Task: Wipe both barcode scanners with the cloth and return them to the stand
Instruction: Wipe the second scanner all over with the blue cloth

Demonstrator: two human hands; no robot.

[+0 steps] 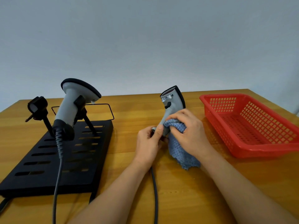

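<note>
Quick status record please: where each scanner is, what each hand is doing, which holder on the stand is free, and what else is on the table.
scanner in hand: held upright above the table, cord trailing toward the camera
left hand: grips the scanner's handle at its base
right hand: presses the blue cloth against the handle
other scanner: sits in the right holder of the black stand
free holder: left one
also on table: red basket, at right, nothing visible inside
table: wooden
</note>
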